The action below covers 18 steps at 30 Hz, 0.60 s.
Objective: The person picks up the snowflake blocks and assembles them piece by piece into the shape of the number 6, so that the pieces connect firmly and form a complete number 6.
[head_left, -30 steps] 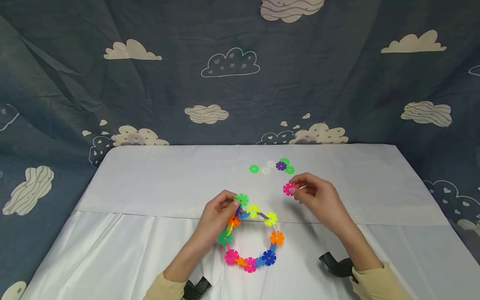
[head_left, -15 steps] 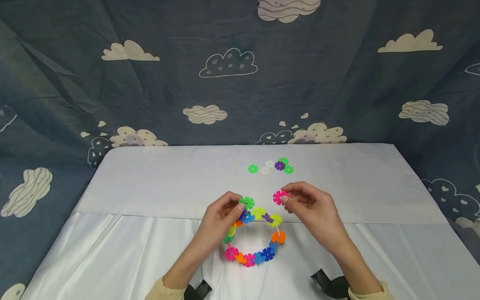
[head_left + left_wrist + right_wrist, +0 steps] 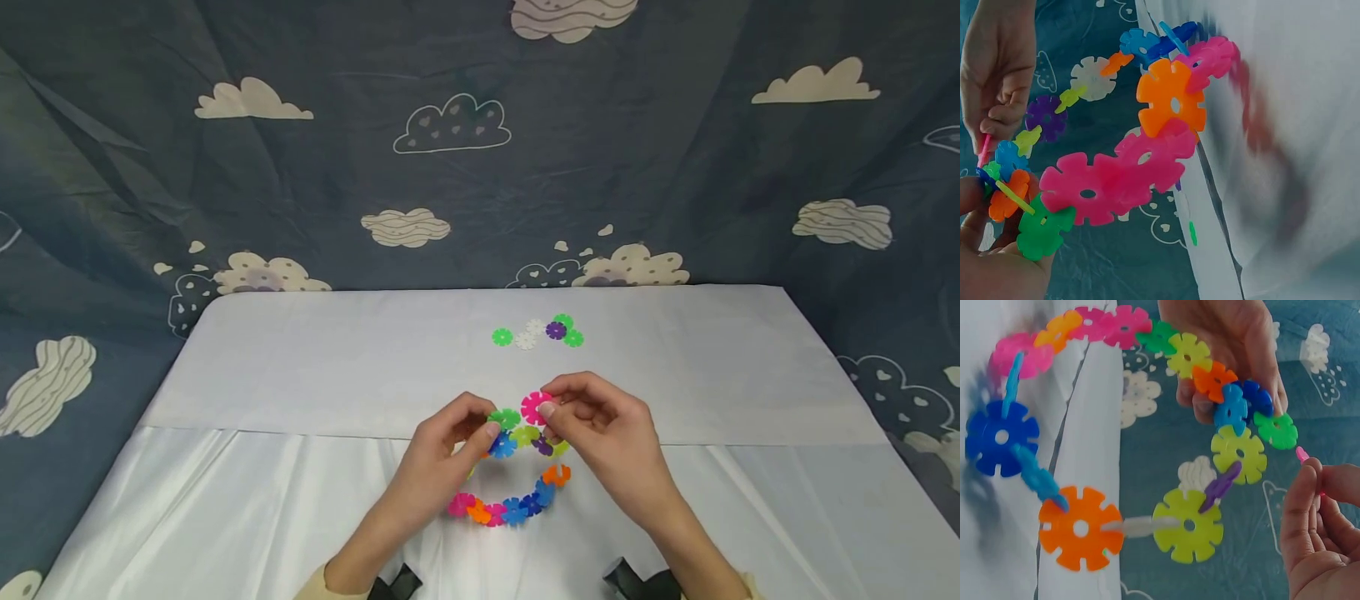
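- The ring of slotted discs [image 3: 514,510] is held up in front of the person, over the near part of the desk [image 3: 300,375]. Its upper side is raised towards the fingers, while the low side hangs nearer the cloth; whether that side touches it, I cannot tell.
- Neighbouring discs on the ring sit at angles to each other, as notched rims pushed together would require.
- The left hand [image 3: 446,442] pinches the ring at its upper left, by the green disc [image 3: 506,418] and the dark blue disc [image 3: 1257,402]. Gripping so close to that spot probably steadies a floppy chain that would otherwise swing.
- The green disc stands out beyond the loop, its rim only partly covered by the fingers, which seems to keep its notches within reach.
- The right hand [image 3: 607,425] pinches the pink disc [image 3: 534,408] between thumb and fingers at one edge, leaving the side facing the green disc bare.
- The right-wrist view shows the pink disc nearly edge-on, just beside the green one, with a slight gap; that crossed angle looks suited to lining up notches.
- The hands are near each other, apart, each with its own pinch.
- Farther back lie loose pieces: a lone green disc [image 3: 502,337], two white discs [image 3: 525,340], a purple disc [image 3: 556,331] and two more greens [image 3: 573,338], likely set there to spare working room.
- Behind hangs a cloud-print backdrop [image 3: 360,50].
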Motion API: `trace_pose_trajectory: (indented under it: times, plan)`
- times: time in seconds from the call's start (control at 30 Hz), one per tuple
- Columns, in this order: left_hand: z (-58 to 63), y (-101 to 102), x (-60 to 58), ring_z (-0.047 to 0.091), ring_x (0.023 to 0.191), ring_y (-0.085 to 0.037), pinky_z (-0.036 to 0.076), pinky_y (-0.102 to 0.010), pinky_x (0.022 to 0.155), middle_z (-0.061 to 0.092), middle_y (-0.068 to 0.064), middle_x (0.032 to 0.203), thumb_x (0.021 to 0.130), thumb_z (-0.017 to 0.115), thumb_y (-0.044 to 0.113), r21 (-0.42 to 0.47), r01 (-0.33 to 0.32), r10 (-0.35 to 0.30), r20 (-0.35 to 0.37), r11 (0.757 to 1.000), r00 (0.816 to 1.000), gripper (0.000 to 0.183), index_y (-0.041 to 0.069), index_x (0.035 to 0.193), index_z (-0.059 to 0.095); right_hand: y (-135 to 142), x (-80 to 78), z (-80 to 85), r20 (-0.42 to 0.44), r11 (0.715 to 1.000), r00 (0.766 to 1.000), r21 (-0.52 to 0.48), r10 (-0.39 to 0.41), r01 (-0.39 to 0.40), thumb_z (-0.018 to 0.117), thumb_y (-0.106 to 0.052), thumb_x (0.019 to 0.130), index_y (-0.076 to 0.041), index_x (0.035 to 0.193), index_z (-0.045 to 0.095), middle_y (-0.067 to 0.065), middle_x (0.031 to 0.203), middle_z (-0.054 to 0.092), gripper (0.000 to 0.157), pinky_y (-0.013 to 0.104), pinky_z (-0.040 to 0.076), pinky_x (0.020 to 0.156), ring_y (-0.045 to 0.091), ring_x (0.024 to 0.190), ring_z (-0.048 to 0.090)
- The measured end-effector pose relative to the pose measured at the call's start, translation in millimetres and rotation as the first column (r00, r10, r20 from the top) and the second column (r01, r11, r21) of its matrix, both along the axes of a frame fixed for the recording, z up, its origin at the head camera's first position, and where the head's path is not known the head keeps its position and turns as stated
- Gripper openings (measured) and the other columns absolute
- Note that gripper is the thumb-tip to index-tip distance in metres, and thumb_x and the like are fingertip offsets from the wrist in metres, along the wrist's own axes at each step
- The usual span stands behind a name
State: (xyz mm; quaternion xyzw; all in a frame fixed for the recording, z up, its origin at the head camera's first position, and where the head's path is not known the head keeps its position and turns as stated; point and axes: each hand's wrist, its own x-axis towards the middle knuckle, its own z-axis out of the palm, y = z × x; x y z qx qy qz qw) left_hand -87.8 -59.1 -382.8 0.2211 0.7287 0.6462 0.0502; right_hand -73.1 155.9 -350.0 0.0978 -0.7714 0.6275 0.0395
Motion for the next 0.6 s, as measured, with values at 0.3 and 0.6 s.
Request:
trace_pose_trajectory:
  times: [0.3,0.6]
  plan:
    - [1.5,3.7,4.1,0.058,0.083,-0.013,0.053,-0.029,0.077,0.06,0.01,0.094,0.098,0.062,0.014,-0.075,-0.005,-0.009,-0.195,0.997,0.981,0.009,0.018,0.104,0.067,-3.2,8.1,7.6,-0.001,0.998,1.0,0.062,-0.002,0.002,0.07,-0.017,0.093,-0.008,0.107,0.066,0.006,0.086,0.064,0.017,0.028,0.056,0.063,0.026,0.066,0.061]
    - [1.1,6.0,6.3,0.053,0.078,-0.009,0.05,-0.026,0.065,0.057,0.01,0.089,0.099,0.061,0.02,-0.121,0.002,-0.036,-0.283,0.993,0.959,0.006,0.018,0.1,0.067,-10.9,10.9,7.7,0.006,0.996,0.998,-0.053,-0.066,0.066,0.073,-0.013,0.09,-0.004,0.103,0.065,0.01,0.077,0.065,0.017,0.03,0.054,0.055,0.025,0.057,0.057]
